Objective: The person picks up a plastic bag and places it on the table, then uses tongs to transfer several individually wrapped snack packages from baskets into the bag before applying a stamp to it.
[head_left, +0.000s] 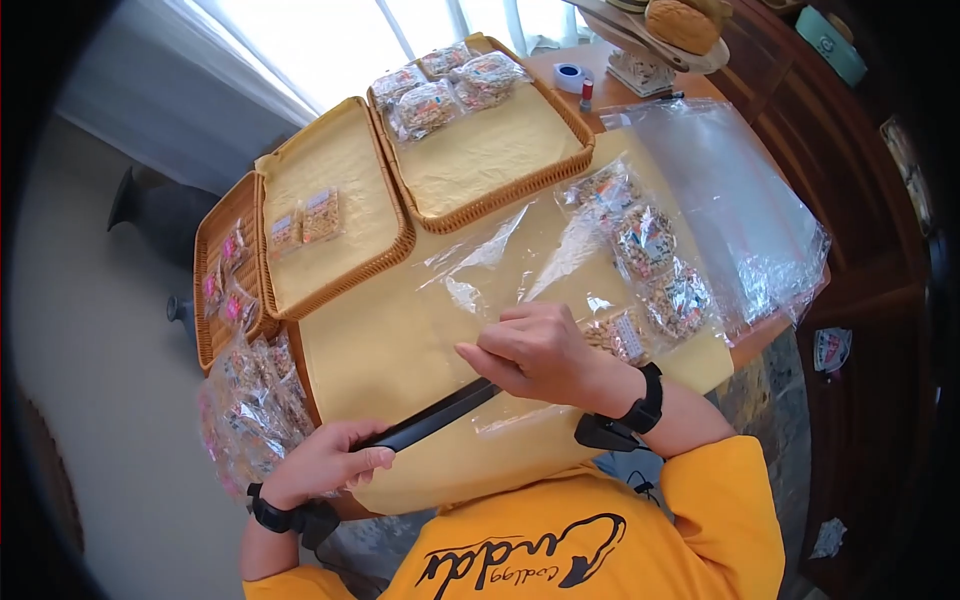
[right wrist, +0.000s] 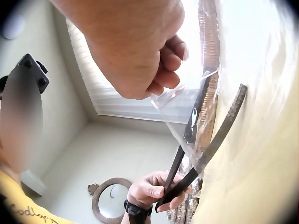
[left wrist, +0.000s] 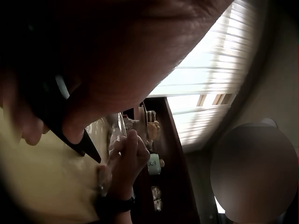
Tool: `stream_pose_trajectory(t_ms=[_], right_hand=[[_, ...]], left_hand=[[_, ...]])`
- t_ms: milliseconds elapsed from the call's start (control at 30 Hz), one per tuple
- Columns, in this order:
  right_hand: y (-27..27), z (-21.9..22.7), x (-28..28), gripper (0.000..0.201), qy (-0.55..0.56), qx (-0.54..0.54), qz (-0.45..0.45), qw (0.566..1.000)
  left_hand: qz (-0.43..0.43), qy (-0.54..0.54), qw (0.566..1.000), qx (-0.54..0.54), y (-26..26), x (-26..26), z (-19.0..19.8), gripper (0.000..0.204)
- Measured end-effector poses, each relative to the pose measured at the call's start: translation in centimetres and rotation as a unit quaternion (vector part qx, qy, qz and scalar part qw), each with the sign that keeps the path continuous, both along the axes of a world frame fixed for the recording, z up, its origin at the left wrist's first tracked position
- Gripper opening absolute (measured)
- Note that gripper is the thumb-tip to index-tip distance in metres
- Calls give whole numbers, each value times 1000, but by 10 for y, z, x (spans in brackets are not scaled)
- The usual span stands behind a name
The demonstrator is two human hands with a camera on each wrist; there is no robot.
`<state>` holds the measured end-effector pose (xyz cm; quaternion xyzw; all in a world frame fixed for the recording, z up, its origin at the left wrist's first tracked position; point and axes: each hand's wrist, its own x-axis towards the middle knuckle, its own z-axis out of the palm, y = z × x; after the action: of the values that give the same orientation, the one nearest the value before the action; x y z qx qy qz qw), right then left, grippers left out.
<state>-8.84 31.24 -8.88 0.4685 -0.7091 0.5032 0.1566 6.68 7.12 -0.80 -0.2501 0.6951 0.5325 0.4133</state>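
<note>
From the head view, the left hand closes its grip round the near end of a black sealer bar, lying at 6 o'clock on the table. The right hand pinches a clear bag at the bar's far end. Only the right wrist view shows the bar as two hinged arms, parted, with the bag's edge between them. Baskets sit at 12 o'clock.
</note>
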Motion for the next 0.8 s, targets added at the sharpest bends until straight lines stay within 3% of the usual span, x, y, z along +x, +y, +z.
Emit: stream_pose_trajectory(t_ms=[133,300,533,600,800], right_hand=[[-1,-1,1,39,-11,-20,22,999],[0,-2,2,38,-12,-23,28,999],[1,-2,2,38,-1,-17,14,1000],[1,1,1,39,2,-13,20,1000],[1,-1,-1,37,6,12,3,1000]], left_hand=[[-120,16,993,-11,14,-28,-5,42],[-161,27,985,56,35,-64,-23,41],[-129,42,988,73,57,-75,-43,26],[-75,42,988,129,50,-63,-50,23],[53,20,989,135,12,-6,-35,21]])
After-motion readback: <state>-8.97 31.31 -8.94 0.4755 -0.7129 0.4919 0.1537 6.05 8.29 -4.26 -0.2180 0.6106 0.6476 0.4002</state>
